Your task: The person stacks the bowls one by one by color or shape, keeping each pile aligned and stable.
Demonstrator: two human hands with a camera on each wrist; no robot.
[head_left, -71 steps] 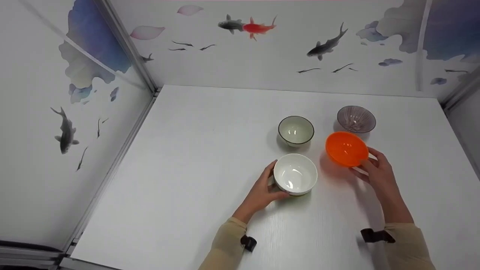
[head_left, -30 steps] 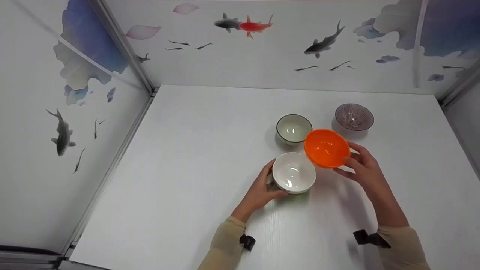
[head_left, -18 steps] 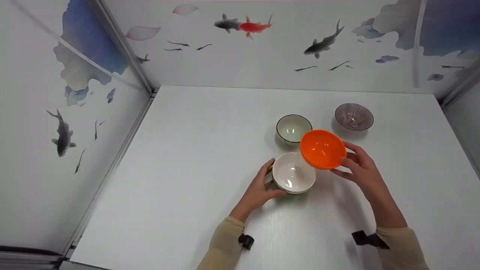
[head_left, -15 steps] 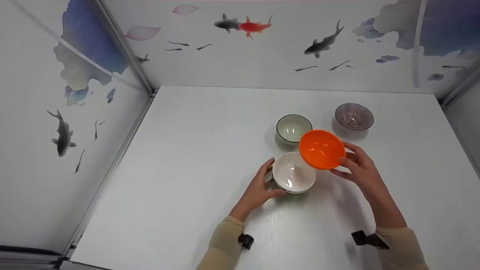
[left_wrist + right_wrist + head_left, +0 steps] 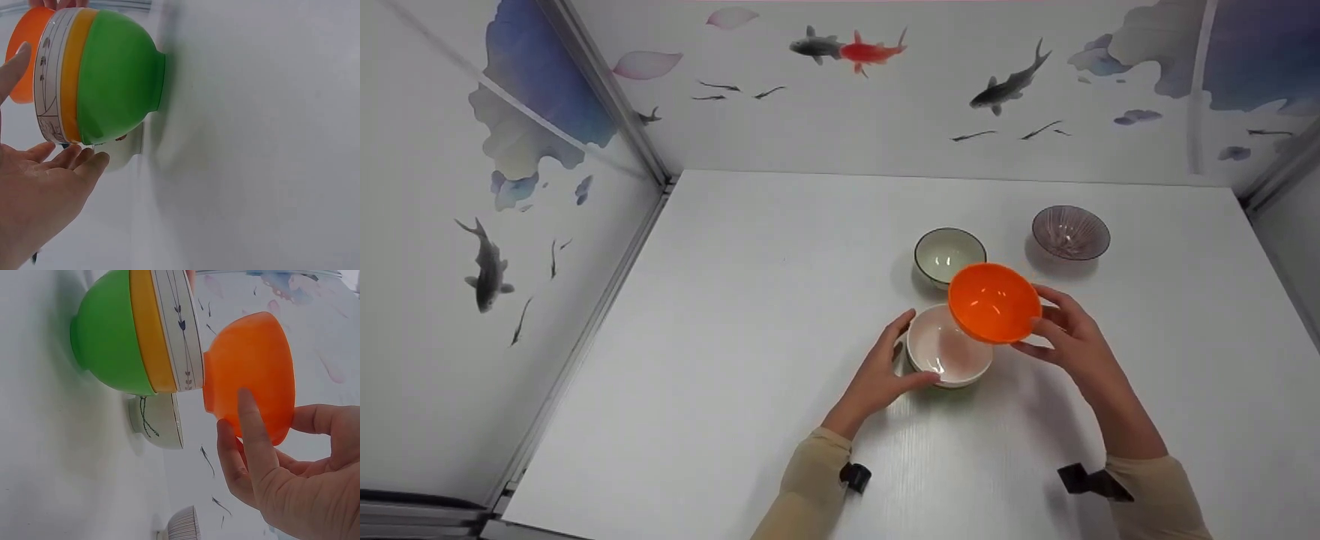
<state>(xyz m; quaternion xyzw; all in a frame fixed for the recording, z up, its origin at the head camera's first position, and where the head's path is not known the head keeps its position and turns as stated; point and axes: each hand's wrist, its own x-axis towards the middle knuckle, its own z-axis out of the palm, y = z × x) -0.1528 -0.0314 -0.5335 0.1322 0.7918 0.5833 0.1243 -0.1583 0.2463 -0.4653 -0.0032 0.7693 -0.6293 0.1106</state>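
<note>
A stack of bowls stands on the table: a green bowl at the bottom, a yellow bowl in it, and a white patterned bowl on top. My left hand lies around the stack's left side, fingers spread and fairly straight, the thumb overlapping the white rim in the head view. My right hand holds an orange bowl by its right side, fingers beneath and thumb at the rim. The orange bowl is tilted, its base right at the white bowl's rim in the right wrist view.
Behind the stack stands a pale green bowl with a dark rim, partly covered by the orange one. A purplish ribbed bowl sits at the back right. White panels with painted fish enclose the white table.
My right hand has carried the orange bowl leftward from near the purplish bowl to over the white bowl's edge. My left hand has loosened, its thumb rising to the white rim.
</note>
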